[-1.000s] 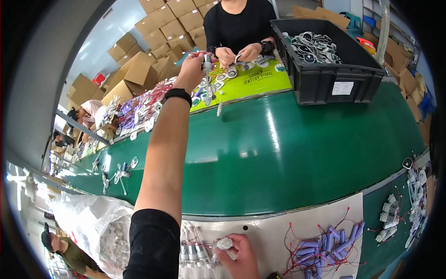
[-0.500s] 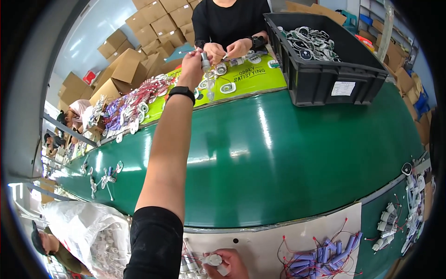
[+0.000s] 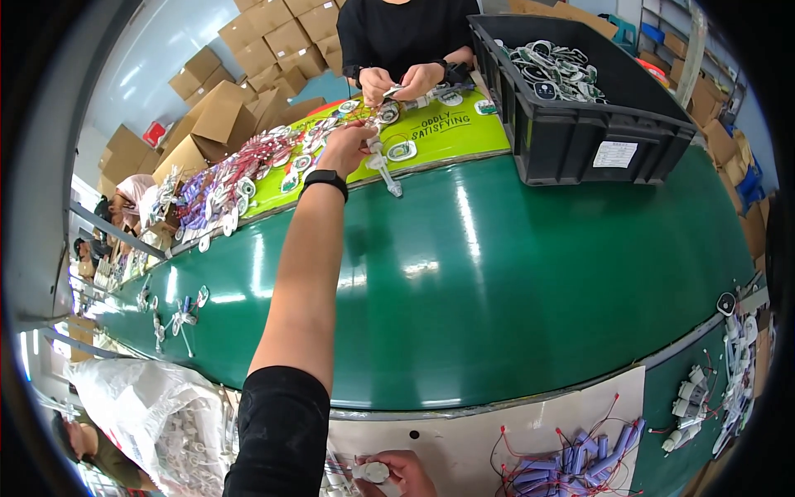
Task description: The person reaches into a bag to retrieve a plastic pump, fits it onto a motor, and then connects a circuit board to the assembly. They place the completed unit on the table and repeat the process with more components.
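My left hand [image 3: 346, 147], a dark band on its wrist, reaches far across the green surface to the yellow-green mat. Its fingers are closed at the upper end of a slim white part with a clear tip [image 3: 384, 172], which slants over the mat's near edge. Low in the view, my right hand [image 3: 402, 474] grips a round white plastic piece [image 3: 376, 472] above the pale board. Several white sticks [image 3: 334, 474] lie beside that hand, partly hidden by my left sleeve. White ring-shaped parts with wires [image 3: 402, 151] lie near my left hand.
Opposite, a co-worker's hands [image 3: 397, 84] hold a small part. A black crate [image 3: 592, 149] of ring-shaped pieces stands at right. Purple cylinders with red wires [image 3: 571, 460] lie on the pale board [image 3: 472, 431]. A plastic bag [image 3: 149, 406] is at left; wired parts [image 3: 184, 316] sit on the green surface [image 3: 431, 323].
My left hand has come down toward the mat, and the white part has swung from upright to slanted. The co-worker's hands have shifted slightly. My right hand still holds the round piece.
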Motion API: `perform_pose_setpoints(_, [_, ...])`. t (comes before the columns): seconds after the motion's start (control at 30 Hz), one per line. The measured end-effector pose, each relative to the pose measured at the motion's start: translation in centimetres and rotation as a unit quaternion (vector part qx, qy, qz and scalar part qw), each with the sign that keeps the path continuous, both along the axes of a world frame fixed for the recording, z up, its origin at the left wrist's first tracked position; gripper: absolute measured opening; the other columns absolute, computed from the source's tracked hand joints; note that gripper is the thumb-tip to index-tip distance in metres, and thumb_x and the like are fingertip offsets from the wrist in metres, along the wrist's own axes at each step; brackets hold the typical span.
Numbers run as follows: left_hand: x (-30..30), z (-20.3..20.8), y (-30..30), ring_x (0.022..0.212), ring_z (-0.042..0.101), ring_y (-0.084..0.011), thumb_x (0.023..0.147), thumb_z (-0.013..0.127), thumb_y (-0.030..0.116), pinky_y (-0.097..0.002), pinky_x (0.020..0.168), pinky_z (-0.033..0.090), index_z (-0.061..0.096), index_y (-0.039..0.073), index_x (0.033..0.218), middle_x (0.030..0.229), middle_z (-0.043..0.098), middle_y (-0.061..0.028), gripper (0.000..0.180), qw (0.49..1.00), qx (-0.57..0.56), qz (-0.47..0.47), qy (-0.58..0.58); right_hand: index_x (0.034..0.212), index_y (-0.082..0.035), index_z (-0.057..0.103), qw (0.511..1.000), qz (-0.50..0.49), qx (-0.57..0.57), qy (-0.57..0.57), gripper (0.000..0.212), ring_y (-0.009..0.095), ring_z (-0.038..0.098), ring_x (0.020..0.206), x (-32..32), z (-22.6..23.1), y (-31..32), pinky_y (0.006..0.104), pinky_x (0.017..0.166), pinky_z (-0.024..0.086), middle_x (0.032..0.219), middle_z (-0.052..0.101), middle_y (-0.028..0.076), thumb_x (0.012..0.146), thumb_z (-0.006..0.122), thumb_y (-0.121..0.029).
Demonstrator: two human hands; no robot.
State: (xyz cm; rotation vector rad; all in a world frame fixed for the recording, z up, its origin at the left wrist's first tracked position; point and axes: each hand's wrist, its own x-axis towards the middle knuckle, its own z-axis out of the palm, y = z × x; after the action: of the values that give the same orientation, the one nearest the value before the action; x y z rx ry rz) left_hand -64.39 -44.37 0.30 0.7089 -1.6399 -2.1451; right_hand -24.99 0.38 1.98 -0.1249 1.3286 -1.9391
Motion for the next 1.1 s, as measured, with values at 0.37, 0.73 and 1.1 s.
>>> perform_pose_setpoints(0.37, [0.8,4.5,1.9,0.082,0.062,-0.0162,0.082,0.07,-0.006,-0.0301,0.067,0.049,0.053,-0.001,0.133,0.099,0.061,-0.0068,0.054,0.971,-0.233,-0.038,-0.039,0.122,-0.004,0.052,0.999,-0.019,-0.028,-0.038,0.048,0.019,0.061,0.103,-0.1,0.2,-0.1,0.0331,0.089,0.05,0.111,0.056,0.008,0.08,0.075,0.005])
perform_pose_setpoints(0.73, [0.7,1.8,-0.7,0.079,0.058,-0.0145,0.078,0.074,0.009,-0.0294,0.071,0.046,0.066,0.002,0.103,0.089,0.064,-0.0046,0.027,0.949,-0.297,-0.086,-0.061,0.122,-0.003,0.051,0.999,-0.014,-0.023,-0.032,0.048,0.019,0.06,0.106,-0.4,0.6,-0.1,0.033,0.091,0.05,0.114,0.055,0.009,0.081,0.073,0.008])
perform_pose_setpoints(1.1, [4.4,2.1,-0.4,0.117,0.053,-0.0375,0.078,0.072,0.018,-0.0437,0.103,0.041,0.068,0.007,0.113,0.123,0.061,-0.0159,0.037,0.609,-0.789,0.024,-0.073,0.123,-0.003,0.049,0.999,-0.007,-0.029,-0.027,0.048,0.018,0.06,0.106,-0.5,0.6,0.1,0.0325,0.092,0.049,0.113,0.056,0.009,0.082,0.072,0.008])
